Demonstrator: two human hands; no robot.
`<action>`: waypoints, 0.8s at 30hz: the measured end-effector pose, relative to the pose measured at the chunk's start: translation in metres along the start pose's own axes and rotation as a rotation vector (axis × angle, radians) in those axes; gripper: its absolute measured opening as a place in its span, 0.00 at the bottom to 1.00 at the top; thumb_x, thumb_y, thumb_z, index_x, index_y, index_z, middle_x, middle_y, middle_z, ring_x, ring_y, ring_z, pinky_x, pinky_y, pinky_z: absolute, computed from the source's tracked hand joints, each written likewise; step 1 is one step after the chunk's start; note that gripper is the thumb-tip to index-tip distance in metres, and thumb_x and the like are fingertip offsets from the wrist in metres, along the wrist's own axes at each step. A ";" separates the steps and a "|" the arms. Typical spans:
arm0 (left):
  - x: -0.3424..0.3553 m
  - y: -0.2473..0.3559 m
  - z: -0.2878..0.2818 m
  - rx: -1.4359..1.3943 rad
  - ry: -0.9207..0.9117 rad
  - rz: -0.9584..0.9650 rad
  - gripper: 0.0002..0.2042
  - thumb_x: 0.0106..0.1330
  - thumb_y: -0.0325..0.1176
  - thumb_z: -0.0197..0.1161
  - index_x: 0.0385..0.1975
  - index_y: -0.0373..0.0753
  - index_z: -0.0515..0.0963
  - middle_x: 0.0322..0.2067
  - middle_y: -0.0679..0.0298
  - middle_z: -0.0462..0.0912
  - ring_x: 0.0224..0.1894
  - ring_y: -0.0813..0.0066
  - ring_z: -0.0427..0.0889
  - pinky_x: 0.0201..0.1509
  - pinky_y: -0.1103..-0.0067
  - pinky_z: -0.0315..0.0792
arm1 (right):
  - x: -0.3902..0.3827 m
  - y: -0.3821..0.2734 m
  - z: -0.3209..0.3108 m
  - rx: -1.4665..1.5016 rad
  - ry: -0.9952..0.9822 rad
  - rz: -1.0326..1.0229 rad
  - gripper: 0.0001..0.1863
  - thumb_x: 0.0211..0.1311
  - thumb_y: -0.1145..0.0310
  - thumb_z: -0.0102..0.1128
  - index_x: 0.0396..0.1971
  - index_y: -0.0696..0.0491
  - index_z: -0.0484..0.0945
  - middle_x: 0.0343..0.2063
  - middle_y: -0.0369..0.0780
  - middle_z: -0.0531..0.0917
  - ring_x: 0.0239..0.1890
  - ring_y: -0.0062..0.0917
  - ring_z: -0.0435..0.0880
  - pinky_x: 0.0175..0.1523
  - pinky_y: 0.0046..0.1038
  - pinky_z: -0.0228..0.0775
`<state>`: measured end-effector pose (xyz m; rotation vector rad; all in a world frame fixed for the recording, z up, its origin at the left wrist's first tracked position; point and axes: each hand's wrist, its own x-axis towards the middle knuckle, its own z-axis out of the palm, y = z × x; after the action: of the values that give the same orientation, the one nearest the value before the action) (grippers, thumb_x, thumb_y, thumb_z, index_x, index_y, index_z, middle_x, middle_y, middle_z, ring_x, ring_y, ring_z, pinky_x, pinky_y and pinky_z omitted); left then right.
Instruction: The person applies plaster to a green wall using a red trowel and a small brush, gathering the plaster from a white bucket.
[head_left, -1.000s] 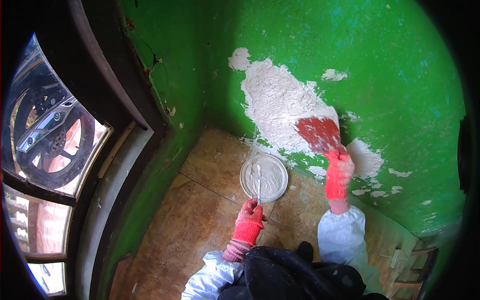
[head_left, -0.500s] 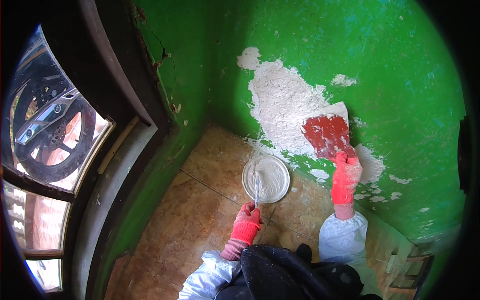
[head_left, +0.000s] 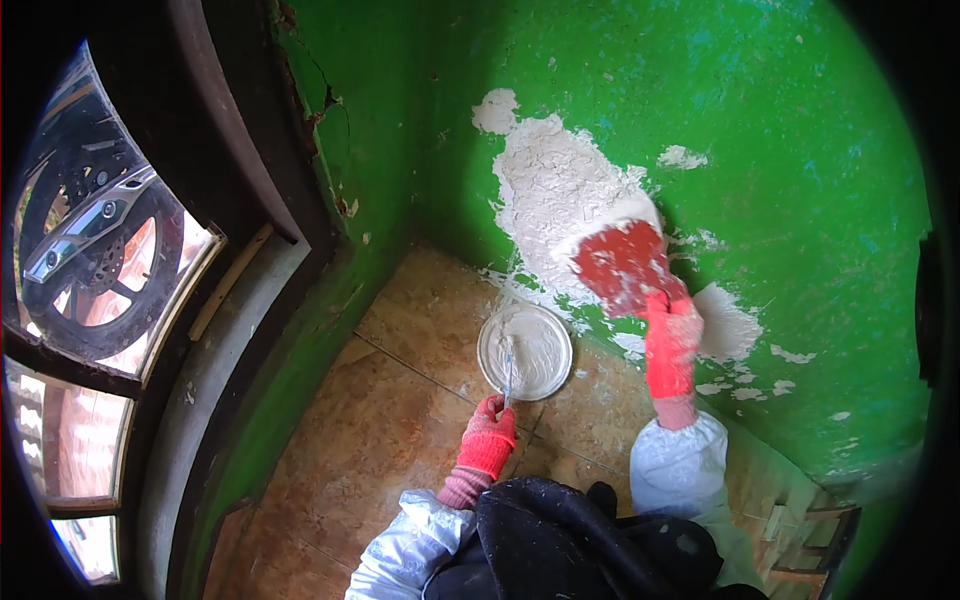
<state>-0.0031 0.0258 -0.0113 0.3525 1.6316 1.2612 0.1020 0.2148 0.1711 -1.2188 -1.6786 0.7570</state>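
Observation:
My right hand (head_left: 674,345), in a red knit glove, grips a red putty spreader (head_left: 622,262) smeared with white. The spreader's blade lies against a rough patch of white putty (head_left: 560,175) on the green wall. In a red glove too, my left hand (head_left: 487,440) is closed round a thin pale handle (head_left: 509,372). That handle reaches into a round tub (head_left: 482,362) of white putty (head_left: 545,360) on the floor; its far end is sunk in the putty, so its kind cannot be told.
Green wall (head_left: 800,200) meets brown tiled floor (head_left: 400,400) just beyond the tub. To the left stands a dark-framed glazed door or window (head_left: 230,240), with a motorcycle wheel (head_left: 100,270) behind it. A small wooden item (head_left: 815,540) is at the lower right.
My right hand has swept the spreader a little left across the putty patch, and the blade has tilted. My left hand keeps hold of the handle in the tub. The whole view has shifted slightly.

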 end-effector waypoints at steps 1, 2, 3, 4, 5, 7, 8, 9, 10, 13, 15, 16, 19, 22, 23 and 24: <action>0.002 -0.002 0.000 0.044 0.001 0.018 0.17 0.61 0.37 0.55 0.47 0.36 0.71 0.33 0.55 0.80 0.26 0.68 0.80 0.31 0.73 0.73 | 0.002 -0.008 0.008 -0.145 0.001 -0.058 0.10 0.58 0.67 0.56 0.37 0.55 0.79 0.23 0.37 0.81 0.24 0.17 0.76 0.31 0.25 0.68; 0.005 -0.006 0.001 0.043 -0.002 0.019 0.17 0.61 0.37 0.55 0.47 0.36 0.71 0.33 0.55 0.80 0.26 0.68 0.80 0.31 0.73 0.73 | 0.010 -0.004 0.014 -0.147 0.004 -0.059 0.10 0.58 0.67 0.56 0.37 0.55 0.79 0.23 0.37 0.81 0.24 0.17 0.76 0.31 0.25 0.68; 0.008 -0.010 0.002 0.098 0.017 0.059 0.17 0.61 0.37 0.55 0.47 0.37 0.71 0.35 0.53 0.80 0.31 0.63 0.80 0.37 0.71 0.73 | 0.019 0.007 0.021 -0.128 -0.007 -0.001 0.11 0.58 0.67 0.56 0.37 0.55 0.79 0.24 0.38 0.82 0.25 0.18 0.76 0.31 0.25 0.69; 0.009 -0.014 0.003 0.153 0.034 0.096 0.17 0.61 0.38 0.55 0.47 0.38 0.71 0.37 0.50 0.80 0.35 0.58 0.80 0.42 0.69 0.72 | 0.023 0.014 0.024 -0.111 -0.016 0.061 0.11 0.58 0.66 0.56 0.37 0.55 0.79 0.24 0.39 0.82 0.26 0.19 0.77 0.32 0.25 0.69; 0.008 -0.014 0.001 0.153 0.040 0.095 0.17 0.61 0.38 0.55 0.47 0.38 0.71 0.37 0.50 0.80 0.35 0.58 0.80 0.42 0.69 0.72 | 0.023 0.003 0.021 -0.199 -0.010 -0.066 0.12 0.59 0.69 0.55 0.41 0.56 0.78 0.28 0.37 0.82 0.27 0.18 0.77 0.34 0.23 0.70; 0.006 -0.010 0.005 0.337 0.105 0.229 0.17 0.60 0.36 0.56 0.49 0.39 0.70 0.36 0.55 0.79 0.31 0.64 0.80 0.35 0.72 0.74 | 0.022 0.005 0.004 -0.211 0.037 -0.070 0.12 0.59 0.68 0.55 0.42 0.57 0.77 0.28 0.37 0.82 0.27 0.18 0.78 0.34 0.23 0.70; 0.005 -0.012 0.004 0.335 0.116 0.225 0.17 0.60 0.36 0.56 0.49 0.39 0.70 0.36 0.55 0.79 0.31 0.64 0.80 0.35 0.72 0.74 | 0.017 0.004 0.001 -0.214 0.074 -0.067 0.13 0.59 0.68 0.55 0.42 0.58 0.77 0.28 0.36 0.82 0.27 0.18 0.78 0.33 0.24 0.70; 0.003 -0.013 0.002 0.398 0.166 0.267 0.17 0.60 0.36 0.56 0.48 0.39 0.70 0.38 0.54 0.78 0.36 0.60 0.79 0.39 0.69 0.73 | 0.009 -0.001 -0.003 -0.206 0.084 -0.040 0.12 0.59 0.68 0.55 0.40 0.59 0.77 0.26 0.37 0.82 0.27 0.18 0.78 0.33 0.24 0.70; 0.000 -0.008 0.004 0.458 0.201 0.312 0.17 0.59 0.35 0.56 0.48 0.40 0.70 0.41 0.53 0.76 0.41 0.55 0.78 0.43 0.66 0.72 | 0.004 -0.003 -0.008 -0.211 0.086 -0.041 0.12 0.59 0.68 0.55 0.40 0.59 0.77 0.26 0.37 0.82 0.27 0.18 0.78 0.33 0.24 0.70; -0.010 0.007 0.004 0.548 0.190 0.279 0.16 0.57 0.32 0.55 0.46 0.39 0.70 0.42 0.50 0.72 0.43 0.47 0.75 0.44 0.62 0.71 | -0.007 -0.007 -0.017 -0.071 0.078 0.087 0.11 0.59 0.71 0.53 0.40 0.57 0.78 0.30 0.37 0.82 0.32 0.17 0.77 0.38 0.22 0.68; -0.009 0.005 0.003 0.583 0.176 0.323 0.16 0.57 0.32 0.55 0.46 0.39 0.70 0.42 0.50 0.72 0.43 0.47 0.75 0.43 0.61 0.71 | -0.014 -0.018 -0.019 -0.096 0.089 0.106 0.10 0.59 0.73 0.53 0.40 0.58 0.78 0.30 0.36 0.82 0.32 0.17 0.76 0.39 0.22 0.68; -0.009 0.004 0.003 0.617 0.163 0.363 0.16 0.56 0.32 0.55 0.45 0.39 0.70 0.42 0.49 0.72 0.42 0.47 0.75 0.43 0.61 0.71 | -0.018 -0.021 -0.020 -0.123 0.095 0.127 0.10 0.60 0.74 0.53 0.40 0.58 0.77 0.30 0.36 0.81 0.32 0.16 0.76 0.40 0.22 0.68; -0.006 0.004 -0.002 0.752 0.144 0.440 0.18 0.56 0.32 0.56 0.47 0.37 0.70 0.42 0.50 0.72 0.40 0.50 0.75 0.41 0.62 0.72 | -0.030 -0.012 -0.021 0.057 0.094 0.014 0.13 0.54 0.81 0.55 0.40 0.55 0.78 0.34 0.36 0.80 0.37 0.20 0.76 0.45 0.22 0.68; -0.010 0.008 -0.005 0.792 0.356 0.618 0.22 0.52 0.34 0.63 0.48 0.37 0.70 0.41 0.52 0.72 0.40 0.51 0.75 0.42 0.65 0.72 | -0.043 -0.012 -0.023 -0.187 0.002 -0.428 0.20 0.45 0.85 0.57 0.41 0.52 0.78 0.40 0.38 0.79 0.44 0.26 0.75 0.49 0.24 0.67; -0.016 0.021 -0.003 0.787 0.350 0.628 0.22 0.52 0.34 0.63 0.48 0.37 0.70 0.41 0.52 0.72 0.40 0.51 0.75 0.42 0.65 0.72 | -0.044 -0.004 -0.028 -0.257 -0.021 -0.529 0.25 0.37 0.86 0.57 0.40 0.49 0.79 0.43 0.38 0.78 0.48 0.32 0.73 0.51 0.29 0.67; -0.026 0.034 -0.002 0.713 0.314 0.663 0.23 0.52 0.36 0.64 0.48 0.35 0.70 0.41 0.52 0.73 0.38 0.55 0.76 0.41 0.66 0.72 | -0.047 -0.002 -0.033 -0.264 -0.012 -0.534 0.25 0.37 0.86 0.57 0.40 0.49 0.79 0.43 0.38 0.78 0.48 0.32 0.73 0.51 0.29 0.67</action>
<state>-0.0043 0.0197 0.0311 1.2677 2.3248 1.1847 0.1367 0.1688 0.1719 -0.8670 -2.0369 0.2206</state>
